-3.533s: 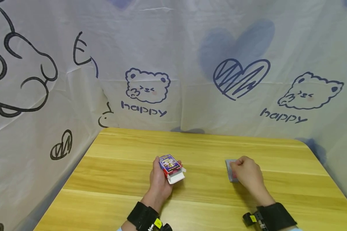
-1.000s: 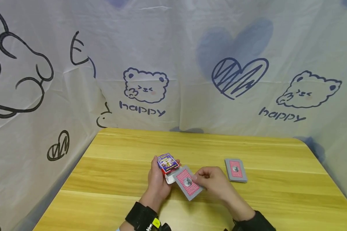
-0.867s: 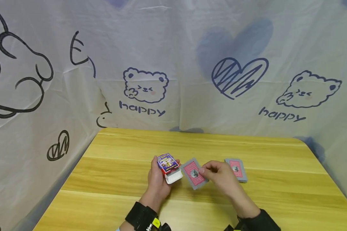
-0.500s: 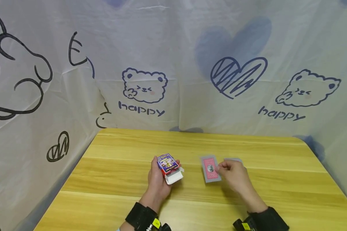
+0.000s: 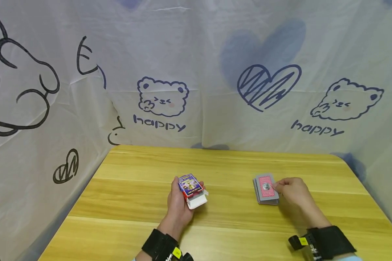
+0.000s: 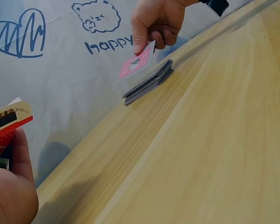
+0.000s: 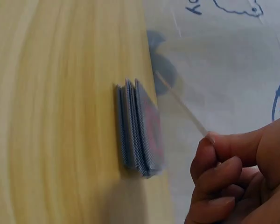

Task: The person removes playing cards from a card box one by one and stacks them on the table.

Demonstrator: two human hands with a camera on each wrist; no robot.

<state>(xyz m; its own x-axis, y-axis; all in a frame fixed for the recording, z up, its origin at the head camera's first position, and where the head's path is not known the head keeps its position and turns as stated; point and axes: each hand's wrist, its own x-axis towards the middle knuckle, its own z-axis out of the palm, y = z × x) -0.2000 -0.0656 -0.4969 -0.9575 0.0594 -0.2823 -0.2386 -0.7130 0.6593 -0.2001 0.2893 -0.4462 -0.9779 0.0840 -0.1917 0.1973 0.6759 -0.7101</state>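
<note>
A playing card [image 5: 266, 186] with a red patterned back is pinched by its right edge between the thumb and fingers of my right hand [image 5: 295, 192]. In both wrist views it hangs tilted, a small gap above a stack of cards [image 7: 139, 133] on the table. On the left, my left hand [image 5: 179, 206] holds a blue and red card box [image 5: 190, 185], its white flap [image 5: 197, 199] folded out toward me. The left wrist view shows only one end of the box [image 6: 9, 121], with the thumb beside it. How many cards lie inside is hidden.
The wooden table [image 5: 143, 192] spreads around both hands. A white cloth [image 5: 212, 119] with blue drawings hangs along its back edge and left side. Black straps with small cameras sit on both wrists.
My right hand left the stack, drew a card out at the box, and carried it rightward; the card is now over the stack. My left hand and the box stay nearly still.
</note>
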